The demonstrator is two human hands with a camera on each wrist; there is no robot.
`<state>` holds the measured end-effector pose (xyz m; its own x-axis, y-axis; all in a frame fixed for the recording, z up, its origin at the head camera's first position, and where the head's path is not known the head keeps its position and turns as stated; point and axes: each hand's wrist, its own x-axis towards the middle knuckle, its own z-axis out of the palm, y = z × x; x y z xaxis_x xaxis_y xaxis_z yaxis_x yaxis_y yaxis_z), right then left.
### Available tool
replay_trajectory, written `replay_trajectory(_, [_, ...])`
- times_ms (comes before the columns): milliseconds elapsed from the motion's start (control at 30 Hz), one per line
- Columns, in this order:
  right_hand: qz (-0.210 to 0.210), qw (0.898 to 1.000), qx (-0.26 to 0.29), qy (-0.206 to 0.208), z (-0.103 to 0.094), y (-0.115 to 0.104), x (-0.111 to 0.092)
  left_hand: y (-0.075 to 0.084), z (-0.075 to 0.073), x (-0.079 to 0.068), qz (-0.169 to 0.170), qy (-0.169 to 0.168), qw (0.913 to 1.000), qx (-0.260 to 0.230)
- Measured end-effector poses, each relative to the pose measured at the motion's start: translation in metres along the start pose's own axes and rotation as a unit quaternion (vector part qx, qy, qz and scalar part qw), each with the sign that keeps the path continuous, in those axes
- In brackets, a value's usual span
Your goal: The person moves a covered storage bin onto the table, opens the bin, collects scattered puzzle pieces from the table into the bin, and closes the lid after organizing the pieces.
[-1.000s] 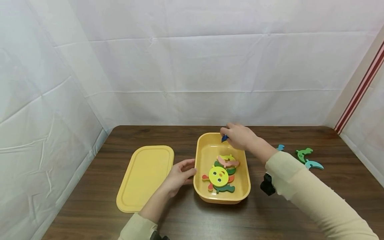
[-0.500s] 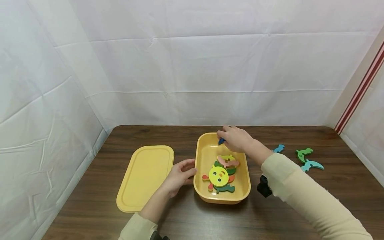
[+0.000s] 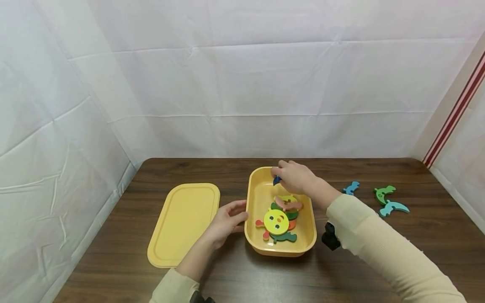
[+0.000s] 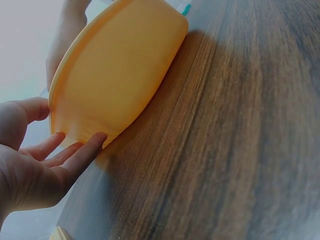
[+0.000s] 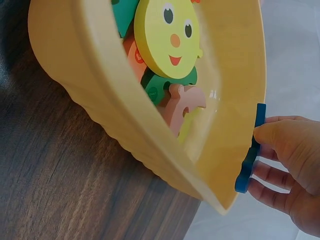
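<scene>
A blue wooden puzzle piece (image 5: 251, 150) is pinched between the thumb and fingers of my right hand (image 3: 297, 178), over the far end of a yellow plastic box (image 3: 261, 185). Inside the box lie a round yellow caterpillar-face piece (image 3: 276, 222), a pink piece (image 3: 289, 205), a dark green piece (image 3: 284, 237) and several others, partly overlapping. My left hand (image 3: 224, 223) touches the box's left side from outside. In the left wrist view its fairly straight fingers (image 4: 90, 152) lie against the outer wall, with the thumb at the rim.
Left of the box lies a flat yellow lid (image 3: 183, 223). Three loose pieces lie on the dark wooden table (image 3: 265, 282) at the right: one blue (image 3: 351, 187), one green (image 3: 384, 193), one turquoise (image 3: 394, 207). A white cloth (image 3: 242, 97) hangs behind.
My right hand has shifted left and slightly toward me with the blue puzzle piece, uncovering more of the loose pieces at the right. The left hand and box stay put.
</scene>
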<state>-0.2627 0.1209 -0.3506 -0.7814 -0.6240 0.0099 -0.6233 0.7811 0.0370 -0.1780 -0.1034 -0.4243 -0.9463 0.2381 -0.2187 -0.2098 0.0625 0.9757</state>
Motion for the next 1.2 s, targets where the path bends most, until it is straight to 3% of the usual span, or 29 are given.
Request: replay_trajectory(1200, [0.009,1.000,0.012,0.007,0.006,0.009,-0.011,0.001,0.000,-0.002,0.009,-0.008,0.9998,-0.012])
